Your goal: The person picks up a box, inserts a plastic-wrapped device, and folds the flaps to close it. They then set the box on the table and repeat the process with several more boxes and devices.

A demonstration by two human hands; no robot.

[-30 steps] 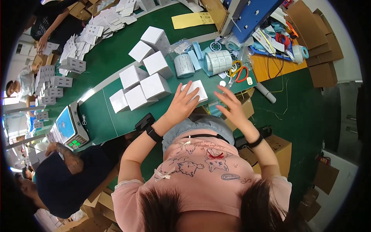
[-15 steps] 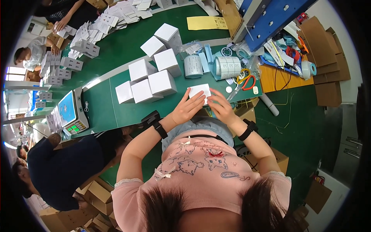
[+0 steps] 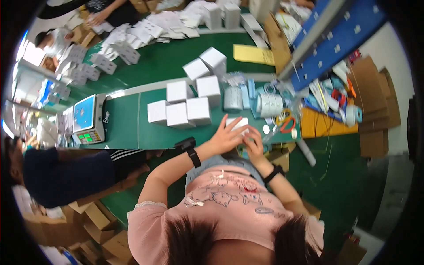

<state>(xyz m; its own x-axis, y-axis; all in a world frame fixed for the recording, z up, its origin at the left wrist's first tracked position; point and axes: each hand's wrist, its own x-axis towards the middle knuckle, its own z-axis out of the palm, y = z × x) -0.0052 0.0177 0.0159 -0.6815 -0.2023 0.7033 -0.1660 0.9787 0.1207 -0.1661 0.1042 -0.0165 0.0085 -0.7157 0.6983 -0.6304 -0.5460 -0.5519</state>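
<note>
A small white box (image 3: pixel 239 126) is between my hands at the table's front edge, partly covered by my fingers. My left hand (image 3: pixel 227 138) holds it from the left, its fingers reaching over the top face. Bent fingers of my right hand (image 3: pixel 254 145) press at the right, near edge of the same box. Whether the box rests on the table cannot be seen. Just beyond it, several white cube boxes (image 3: pixel 198 110) stand grouped on the green table (image 3: pixel 126 128). A roll of labels (image 3: pixel 232 98) stands behind my hands.
Orange-handled scissors (image 3: pixel 288 125) and a second label roll (image 3: pixel 269 104) lie to the right. A digital scale (image 3: pixel 89 119) stands at the left. A blue metal post (image 3: pixel 335 42) rises at the back right. Another person in dark clothes (image 3: pixel 70 176) bends at my left.
The view has shifted, so the table things appear farther right and lower. My left fingers are more spread over the box; my right fingers are more bent.
</note>
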